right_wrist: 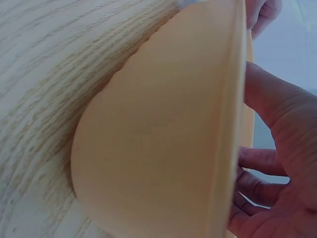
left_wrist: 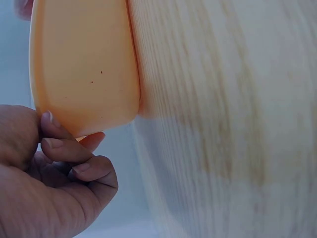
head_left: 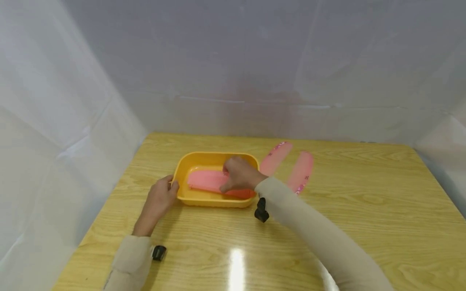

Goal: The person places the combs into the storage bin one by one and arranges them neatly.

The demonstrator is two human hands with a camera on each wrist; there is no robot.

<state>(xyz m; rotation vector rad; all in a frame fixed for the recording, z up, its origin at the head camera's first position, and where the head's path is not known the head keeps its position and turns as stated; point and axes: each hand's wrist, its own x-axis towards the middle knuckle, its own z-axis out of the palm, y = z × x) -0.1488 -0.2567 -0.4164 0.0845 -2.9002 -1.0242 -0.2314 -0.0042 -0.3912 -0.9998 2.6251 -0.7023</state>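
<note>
A yellow plastic tub (head_left: 214, 203) stands on the table, its outer wall (left_wrist: 84, 64) filling much of the left wrist view. My left hand (head_left: 160, 198) grips the rim at its left end, fingers curled. Inside the tub lies a flat pink piece (head_left: 205, 180), its kind unclear. My right hand (head_left: 242, 173) reaches over the right rim and holds this piece, thumb on the near side and curled fingers on the far side. In the right wrist view, the tub's wall hides the right fingertips and the pink piece.
Two pink curved strips with printed patterns lie right of the tub: one farther back (head_left: 277, 157), one nearer (head_left: 301, 171). The wooden table (head_left: 364, 210) extends to the right and front. White sheeting (head_left: 218, 60) hangs behind and at the sides.
</note>
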